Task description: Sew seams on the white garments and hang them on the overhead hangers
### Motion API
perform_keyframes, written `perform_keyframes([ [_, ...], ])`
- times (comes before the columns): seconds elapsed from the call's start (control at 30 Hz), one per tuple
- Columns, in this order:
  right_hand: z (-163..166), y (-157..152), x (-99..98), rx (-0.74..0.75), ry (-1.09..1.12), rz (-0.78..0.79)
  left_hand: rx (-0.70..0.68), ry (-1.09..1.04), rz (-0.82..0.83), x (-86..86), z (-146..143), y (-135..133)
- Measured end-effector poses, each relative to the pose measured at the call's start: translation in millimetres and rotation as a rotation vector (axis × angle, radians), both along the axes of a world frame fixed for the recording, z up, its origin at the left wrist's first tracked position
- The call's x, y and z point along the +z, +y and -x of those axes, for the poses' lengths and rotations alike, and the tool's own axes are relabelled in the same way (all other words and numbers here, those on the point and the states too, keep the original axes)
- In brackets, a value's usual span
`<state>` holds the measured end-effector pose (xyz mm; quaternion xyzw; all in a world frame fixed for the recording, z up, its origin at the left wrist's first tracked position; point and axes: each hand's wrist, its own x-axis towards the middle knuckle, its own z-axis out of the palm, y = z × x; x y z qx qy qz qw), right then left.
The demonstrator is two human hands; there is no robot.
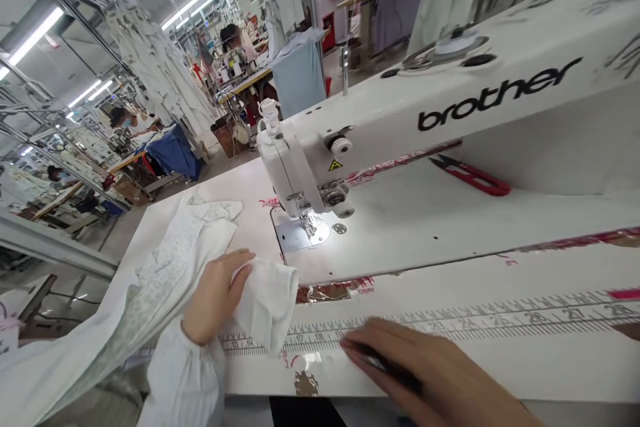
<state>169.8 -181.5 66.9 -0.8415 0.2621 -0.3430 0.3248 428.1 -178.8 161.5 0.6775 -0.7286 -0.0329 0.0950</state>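
Observation:
My left hand [217, 297] is closed on a fold of white fabric [265, 300] at the left of the sewing table, just in front of the needle plate [300, 232]. The rest of the white garment [150, 280] trails off the table's left edge. My right hand [425, 367] lies low at the front edge, over the printed ruler strip [500, 323], with its fingers together on a thin dark object [385, 365] that I cannot make out. The white Brother sewing machine [450, 100] stands behind both hands.
Red thread snips [475, 177] lie on the machine bed under the arm. Other workers sit at sewing stations at the far left and back, among racks of hanging pale garments. The table edge runs along the bottom of the view.

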Motion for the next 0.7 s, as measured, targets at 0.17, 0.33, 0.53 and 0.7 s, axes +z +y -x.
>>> perform_keyframes([
  [0.17, -64.8, -25.2, 36.3, 0.083, -0.005, -0.058, 0.027, 0.233, 0.04, 3.4, 10.9, 40.4],
  [0.33, -77.5, -22.2, 38.0, 0.137, -0.08, -0.309, 0.245, 0.143, 0.492, -46.2, 50.8, 72.7],
  [0.53, -49.4, -9.3, 43.2, 0.257, -0.216, -0.741, -0.014, 0.219, 0.552, -84.6, 66.3, 81.4],
  [0.7, -29.6, -11.2, 30.6, 0.133, -0.132, -0.588, 0.019, 0.461, 0.381, -83.7, 58.4, 76.9],
])
